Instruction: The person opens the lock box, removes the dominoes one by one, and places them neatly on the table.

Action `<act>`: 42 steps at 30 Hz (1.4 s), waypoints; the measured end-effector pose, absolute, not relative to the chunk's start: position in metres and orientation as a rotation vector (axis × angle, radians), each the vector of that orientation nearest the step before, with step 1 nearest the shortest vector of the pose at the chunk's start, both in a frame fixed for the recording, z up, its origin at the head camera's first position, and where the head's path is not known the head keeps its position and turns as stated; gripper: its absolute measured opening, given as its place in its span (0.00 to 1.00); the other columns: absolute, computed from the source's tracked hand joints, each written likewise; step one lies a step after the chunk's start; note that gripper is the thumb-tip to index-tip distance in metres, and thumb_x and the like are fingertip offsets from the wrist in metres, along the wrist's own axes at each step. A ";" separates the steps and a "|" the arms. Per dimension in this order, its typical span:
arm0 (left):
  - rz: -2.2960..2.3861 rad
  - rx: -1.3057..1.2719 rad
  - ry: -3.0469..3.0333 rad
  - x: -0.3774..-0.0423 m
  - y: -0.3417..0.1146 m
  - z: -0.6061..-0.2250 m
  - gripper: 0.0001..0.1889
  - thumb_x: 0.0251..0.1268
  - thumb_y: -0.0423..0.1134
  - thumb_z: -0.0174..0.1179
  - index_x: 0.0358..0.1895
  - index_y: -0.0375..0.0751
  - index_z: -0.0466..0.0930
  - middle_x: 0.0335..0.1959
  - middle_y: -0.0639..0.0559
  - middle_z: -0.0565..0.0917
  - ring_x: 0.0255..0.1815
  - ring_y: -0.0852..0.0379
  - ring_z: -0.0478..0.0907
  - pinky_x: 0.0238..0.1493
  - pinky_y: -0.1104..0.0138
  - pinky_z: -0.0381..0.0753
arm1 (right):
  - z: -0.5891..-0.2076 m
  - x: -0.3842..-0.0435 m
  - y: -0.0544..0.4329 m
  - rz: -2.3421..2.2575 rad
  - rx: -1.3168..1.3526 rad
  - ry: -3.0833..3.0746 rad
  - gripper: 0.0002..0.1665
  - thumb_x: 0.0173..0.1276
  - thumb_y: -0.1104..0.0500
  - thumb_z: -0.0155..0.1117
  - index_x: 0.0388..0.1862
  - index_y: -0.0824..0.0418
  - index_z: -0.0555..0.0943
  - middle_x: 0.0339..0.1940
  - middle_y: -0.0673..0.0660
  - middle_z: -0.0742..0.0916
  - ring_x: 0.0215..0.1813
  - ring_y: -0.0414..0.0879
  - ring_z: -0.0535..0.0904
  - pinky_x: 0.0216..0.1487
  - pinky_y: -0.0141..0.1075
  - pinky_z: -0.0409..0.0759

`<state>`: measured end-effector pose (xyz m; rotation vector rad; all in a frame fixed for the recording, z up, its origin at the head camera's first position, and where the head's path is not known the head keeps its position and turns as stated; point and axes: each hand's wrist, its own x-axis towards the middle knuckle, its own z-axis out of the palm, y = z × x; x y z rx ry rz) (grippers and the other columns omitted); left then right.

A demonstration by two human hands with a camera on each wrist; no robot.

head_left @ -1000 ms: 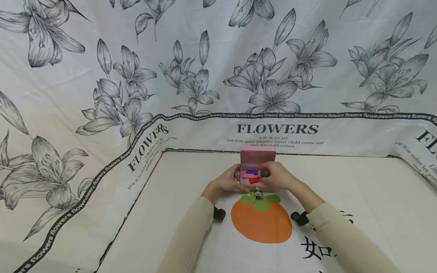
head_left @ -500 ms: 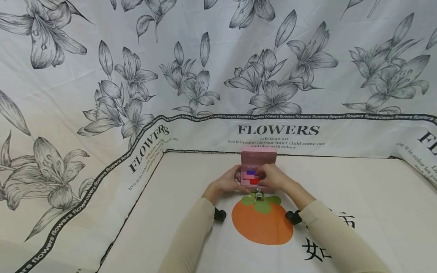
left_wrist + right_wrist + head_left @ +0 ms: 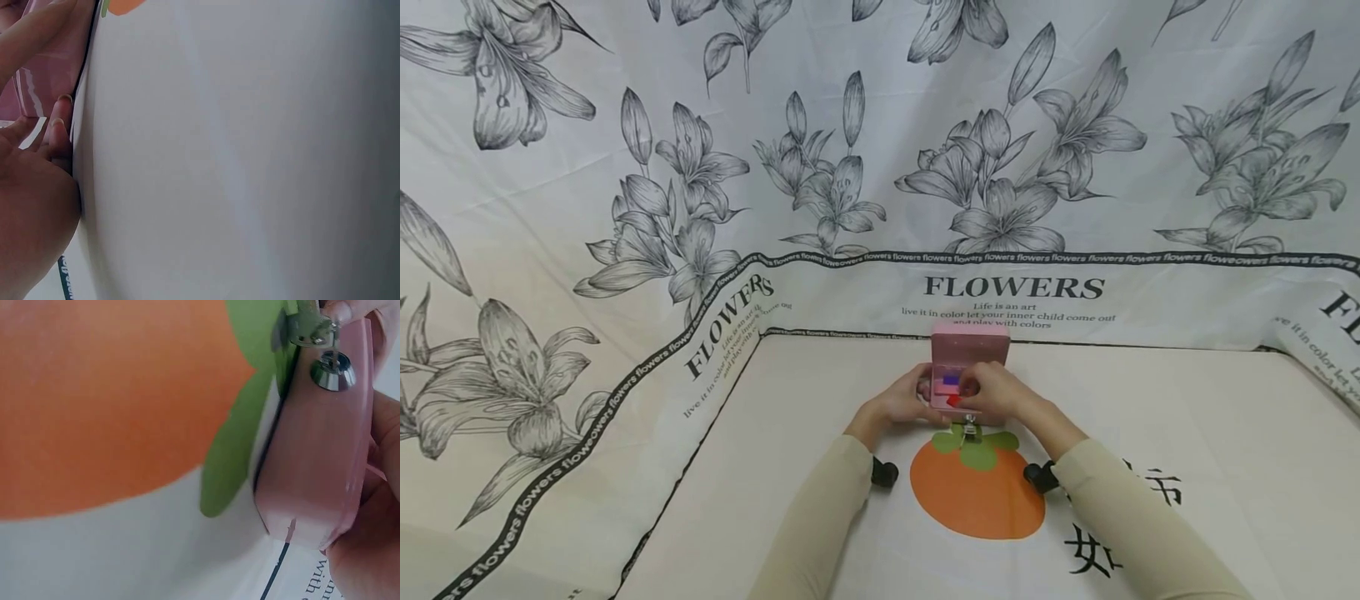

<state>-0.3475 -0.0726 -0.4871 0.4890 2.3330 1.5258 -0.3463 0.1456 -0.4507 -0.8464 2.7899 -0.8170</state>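
In the head view a pink box [image 3: 937, 405] stands with its lid raised at the far side of the table. A lock with keys [image 3: 333, 369] hangs at its front. My left hand [image 3: 904, 396] grips the box's left side, thumb along the front and fingers at the side wall. My right hand [image 3: 996, 392] reaches in over the right side with fingers curled down, seeming to pinch a red block [image 3: 954, 401]; its fingertips are partly hidden. Behind it a blue-purple block [image 3: 951, 380] shows in the box. In the right wrist view the right hand [image 3: 375, 506] lies against the box wall.
The white table cover [image 3: 820, 375] bears an orange persimmon print [image 3: 977, 487] in front of the box and black characters [image 3: 1090, 550] at the right. A flower-printed cloth [image 3: 1000, 183] rises behind the box.
My right hand has moved left and down inside the box, from the yellow-green pieces to the red block. The red block has turned and is now partly covered. My left hand has stayed put.
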 end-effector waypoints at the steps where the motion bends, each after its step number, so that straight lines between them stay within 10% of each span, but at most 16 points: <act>1: 1.524 0.489 2.330 -0.348 -0.073 -0.488 0.52 0.45 0.28 0.80 0.77 0.44 0.61 0.48 0.47 0.77 0.45 0.55 0.70 0.43 0.66 0.72 | -0.450 -0.347 0.146 -0.822 -0.866 2.776 0.10 0.64 0.61 0.75 0.42 0.64 0.87 0.31 0.51 0.86 0.34 0.45 0.78 0.42 0.40 0.80; 16: 1.497 0.475 2.351 -0.346 -0.073 -0.485 0.53 0.46 0.31 0.82 0.77 0.46 0.61 0.46 0.48 0.76 0.44 0.56 0.71 0.43 0.66 0.71 | -0.436 -0.361 0.165 -0.835 -1.127 2.468 0.23 0.61 0.75 0.66 0.58 0.68 0.84 0.36 0.59 0.88 0.35 0.46 0.80 0.39 0.35 0.80; 42: 1.454 0.476 2.394 -0.347 -0.072 -0.486 0.53 0.45 0.31 0.82 0.77 0.46 0.61 0.48 0.49 0.77 0.45 0.56 0.72 0.44 0.66 0.72 | -0.442 -0.365 0.155 -0.783 -1.125 2.472 0.20 0.61 0.72 0.67 0.54 0.64 0.84 0.33 0.53 0.84 0.35 0.44 0.77 0.38 0.35 0.76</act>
